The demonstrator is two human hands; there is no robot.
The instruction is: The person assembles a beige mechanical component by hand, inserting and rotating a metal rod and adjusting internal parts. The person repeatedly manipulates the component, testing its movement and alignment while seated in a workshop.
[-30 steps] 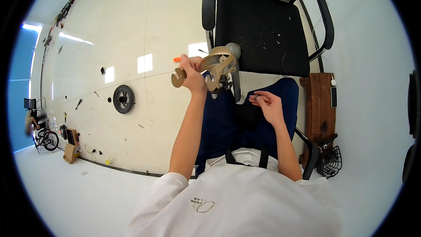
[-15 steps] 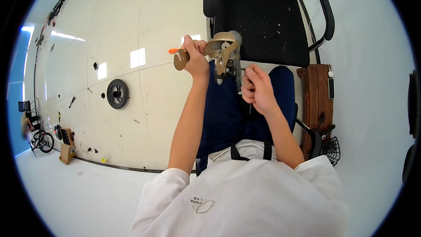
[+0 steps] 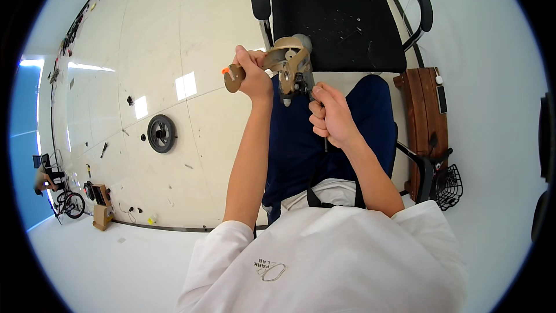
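Observation:
My left hand (image 3: pixel 253 75) is closed around the bronze-coloured tube end of a metal frame part (image 3: pixel 294 65), holding it up above my thighs. This part has a curved bronze bracket, a grey section and small dark fittings. A round bronze end (image 3: pixel 234 79) sticks out on the left side of that hand. My right hand (image 3: pixel 331 115) is a fist right beside the grey section, wrapped around a thin dark rod that looks like a hex key (image 3: pixel 325 147); only its lower tip shows. A bit of orange (image 3: pixel 225 71) peeks out by my left hand, mostly hidden.
A black chair (image 3: pixel 336 20) with small bits on its seat stands in front of me. On the right is a brown wooden bench (image 3: pixel 425 122) beside a black wire basket (image 3: pixel 449 188). A black wheel (image 3: pixel 161 133) lies on the floor; another person (image 3: pixel 45 182) sits far left.
The whole view has shifted slightly. My right fist has turned and moved left and a little up, and the short leg of the hex key is now hidden. The left hand keeps its hold.

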